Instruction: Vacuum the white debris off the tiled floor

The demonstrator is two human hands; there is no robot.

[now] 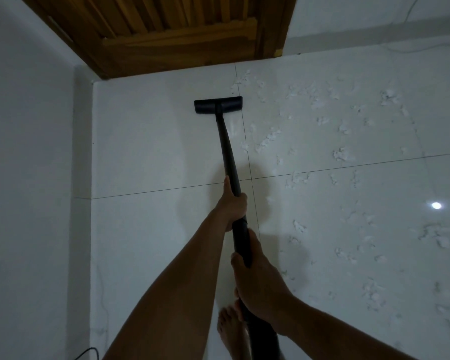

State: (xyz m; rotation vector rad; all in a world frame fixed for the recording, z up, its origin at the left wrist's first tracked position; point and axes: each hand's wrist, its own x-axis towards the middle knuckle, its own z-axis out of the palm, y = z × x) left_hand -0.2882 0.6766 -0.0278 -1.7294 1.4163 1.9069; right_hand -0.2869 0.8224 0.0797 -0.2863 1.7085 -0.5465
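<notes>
A black vacuum wand (226,149) runs from my hands down to a flat black floor head (218,104) resting on the white tiled floor (146,157), close to the wooden door. My left hand (233,203) grips the wand about halfway along. Lower down, my right hand (257,279) is wrapped around the thicker part of the tube. White debris (322,120) lies scattered in fluffy bits over the tiles to the right of the head. The tiles to the left of the wand look bare.
A brown slatted wooden door (177,32) stands at the top, with white walls (29,152) on the left. My bare foot (231,331) shows under the tube at the bottom. A black cable (89,353) peeks in at the bottom left. A lamp reflection (436,205) shines on the right tiles.
</notes>
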